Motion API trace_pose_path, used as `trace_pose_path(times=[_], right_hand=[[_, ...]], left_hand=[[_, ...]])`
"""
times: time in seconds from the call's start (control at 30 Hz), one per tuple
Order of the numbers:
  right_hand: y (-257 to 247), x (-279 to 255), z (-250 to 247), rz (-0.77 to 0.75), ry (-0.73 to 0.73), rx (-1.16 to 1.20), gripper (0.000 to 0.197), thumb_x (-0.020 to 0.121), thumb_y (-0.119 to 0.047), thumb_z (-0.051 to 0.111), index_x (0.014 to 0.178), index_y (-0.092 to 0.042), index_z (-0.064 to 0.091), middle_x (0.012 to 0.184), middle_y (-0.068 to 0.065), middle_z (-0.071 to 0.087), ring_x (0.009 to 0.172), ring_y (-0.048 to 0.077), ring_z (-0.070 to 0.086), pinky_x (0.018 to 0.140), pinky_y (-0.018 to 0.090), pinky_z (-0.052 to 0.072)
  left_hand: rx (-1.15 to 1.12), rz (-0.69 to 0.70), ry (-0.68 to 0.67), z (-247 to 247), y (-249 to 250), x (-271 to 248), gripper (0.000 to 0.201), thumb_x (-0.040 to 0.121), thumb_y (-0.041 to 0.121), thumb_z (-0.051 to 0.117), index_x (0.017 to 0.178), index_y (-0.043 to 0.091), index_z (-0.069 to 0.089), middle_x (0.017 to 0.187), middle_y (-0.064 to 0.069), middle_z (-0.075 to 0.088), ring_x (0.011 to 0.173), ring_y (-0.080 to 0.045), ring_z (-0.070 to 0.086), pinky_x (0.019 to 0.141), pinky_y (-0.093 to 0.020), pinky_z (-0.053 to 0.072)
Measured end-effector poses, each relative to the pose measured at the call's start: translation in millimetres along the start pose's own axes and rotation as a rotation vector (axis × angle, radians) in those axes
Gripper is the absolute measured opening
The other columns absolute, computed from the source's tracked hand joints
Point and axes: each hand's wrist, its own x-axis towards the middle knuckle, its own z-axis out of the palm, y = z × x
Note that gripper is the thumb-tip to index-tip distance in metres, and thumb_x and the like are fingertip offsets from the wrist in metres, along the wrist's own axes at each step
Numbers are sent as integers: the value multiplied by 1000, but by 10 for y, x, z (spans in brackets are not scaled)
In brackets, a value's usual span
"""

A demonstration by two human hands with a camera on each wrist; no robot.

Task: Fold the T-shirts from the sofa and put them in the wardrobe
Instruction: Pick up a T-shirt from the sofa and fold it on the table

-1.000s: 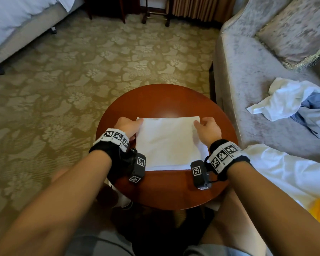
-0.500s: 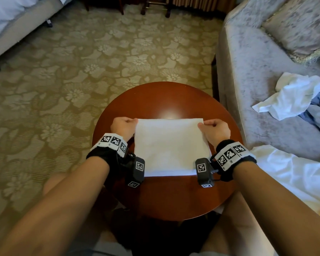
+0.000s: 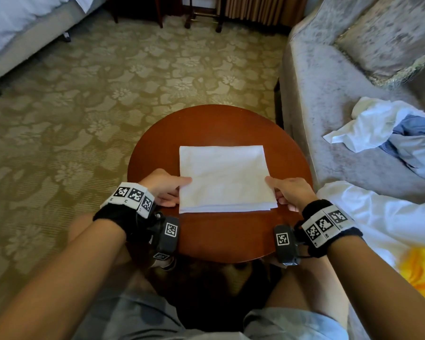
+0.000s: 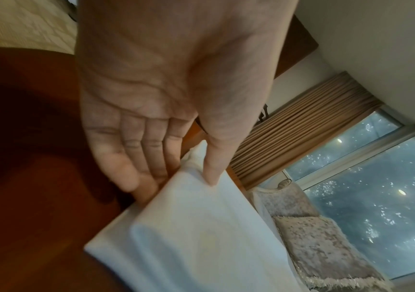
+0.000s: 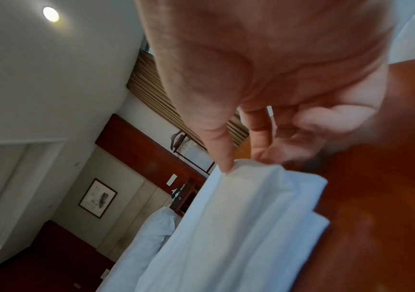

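Note:
A white T-shirt (image 3: 223, 177), folded into a flat square, lies on the round red-brown wooden table (image 3: 219, 123). My left hand (image 3: 182, 192) pinches its left edge near the front corner, thumb on top and fingers slid underneath, as the left wrist view shows on the T-shirt (image 4: 201, 237) under my left hand (image 4: 186, 183). My right hand (image 3: 274, 191) pinches the right edge the same way. In the right wrist view its thumb presses the top layer of the T-shirt (image 5: 239, 227) while the right hand (image 5: 244, 162) has its fingers beneath.
A grey sofa (image 3: 329, 106) stands right of the table with a cushion (image 3: 383, 38). Crumpled white and blue clothes (image 3: 378, 128) lie on its seat. A white garment with a yellow print (image 3: 390, 229) lies nearer me. A bed (image 3: 22, 33) stands far left on patterned carpet.
Both hands have come back from the T-shirt's far corners along its side edges to near the front corners. The folded T-shirt has stayed flat on the table.

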Motion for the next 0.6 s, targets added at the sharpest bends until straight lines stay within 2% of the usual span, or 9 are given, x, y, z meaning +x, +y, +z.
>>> trace_pose_path(times=[0.07,0.13,0.2,0.27,0.33,0.4,0.5,0.6], right_hand=[[50,-59,-20,32,10,-59,49,85,-54,65,93,-6,67,84,8,68,68,18,55,61,28,42],[101,-137,-24,98,-28,-94,57,83,-60,65,90,-4,65,71,7,66,54,16,52,50,24,40],[143,-202,-14,147,-120,-9,56,82,-56,69,95,-2,64,64,7,67,42,11,51,40,18,39],[152,-254,9,131,-161,144,45,83,-38,74,104,1,64,71,12,72,46,11,59,44,18,50],[173,-262,44,79,-101,274,30,85,-15,74,108,1,64,82,15,74,56,14,68,54,21,58],[195,-261,81,80,-15,360,22,86,-1,70,106,-5,61,90,15,72,64,18,72,59,25,61],[278,-252,165,121,6,392,23,89,6,63,107,-8,60,91,14,71,65,21,73,54,25,59],[333,-236,180,122,-9,346,26,82,2,74,104,-5,64,85,14,73,61,18,72,48,22,56]], left_hand=[[8,-51,-91,9,-68,-81,41,83,40,73,100,6,60,93,-15,71,75,-21,73,59,-27,60],[-22,-93,-140,45,-131,-151,42,82,36,75,100,3,55,90,-18,72,77,-24,74,63,-30,61],[-74,-92,-158,101,-179,-190,41,82,25,76,105,-2,55,91,-21,72,80,-24,74,67,-31,61],[-146,-37,-124,157,-200,-212,40,82,12,75,112,-7,57,97,-22,71,80,-23,74,68,-30,60],[-207,17,-68,190,-212,-203,40,80,3,76,114,-10,58,101,-20,70,76,-24,74,67,-29,61],[-249,58,-16,202,-216,-224,41,79,-1,75,114,-10,57,102,-20,69,71,-23,74,63,-28,61],[-264,57,44,210,-261,-241,42,76,-4,77,113,-10,58,98,-21,70,69,-24,74,58,-27,60],[-169,25,56,216,-271,-256,39,74,2,80,106,-9,61,86,-17,71,72,-22,73,60,-27,60]])
